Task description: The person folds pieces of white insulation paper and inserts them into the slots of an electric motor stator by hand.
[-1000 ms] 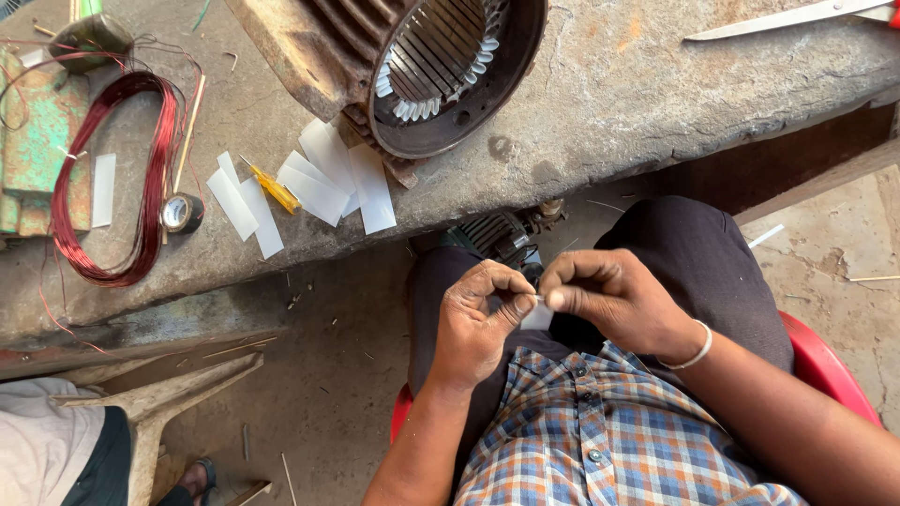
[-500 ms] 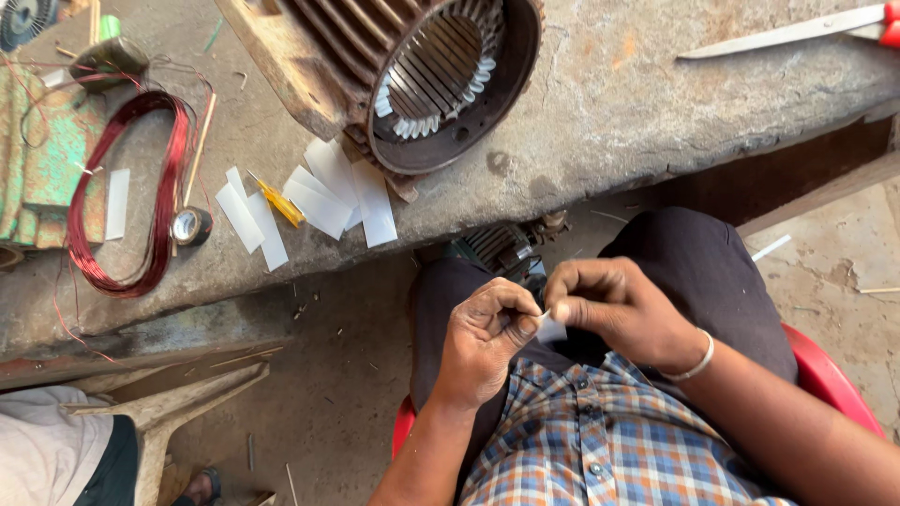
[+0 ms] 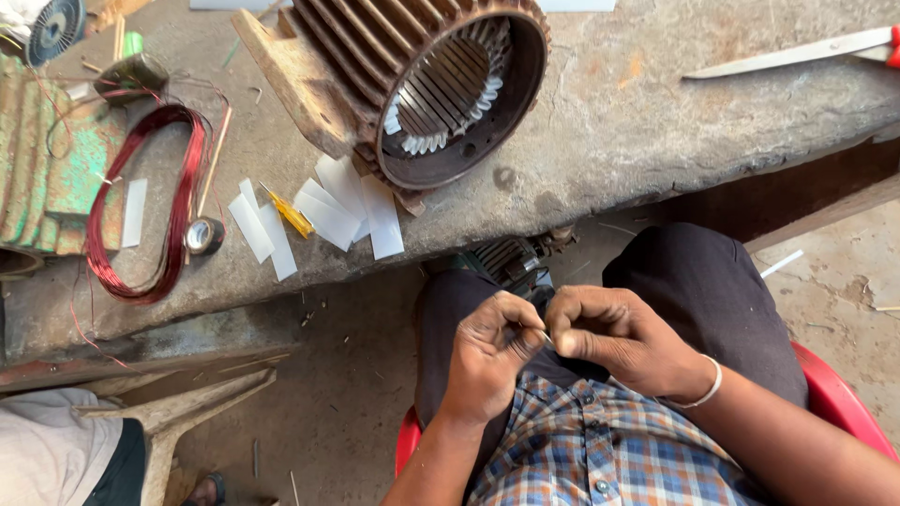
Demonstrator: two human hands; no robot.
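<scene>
Over our lap, our left hand (image 3: 489,354) and right hand (image 3: 614,337) meet fingertip to fingertip, both pinching a small pale strip (image 3: 545,336) between them; only a sliver of it shows, so we cannot tell what it is made of. A bangle (image 3: 705,386) circles our right wrist, and the red chair (image 3: 834,398) under us is mostly hidden by our legs. Just beyond our knees a small dark motor (image 3: 506,260) is half covered. On the stone bench (image 3: 609,141) lie white paper strips (image 3: 342,201), a yellow tool (image 3: 289,214), a roll of tape (image 3: 203,234) and a red wire coil (image 3: 141,211). Farther off sits the big rusty motor shell (image 3: 422,80), its top cut off, as are the scissors (image 3: 797,52) at the right edge.
</scene>
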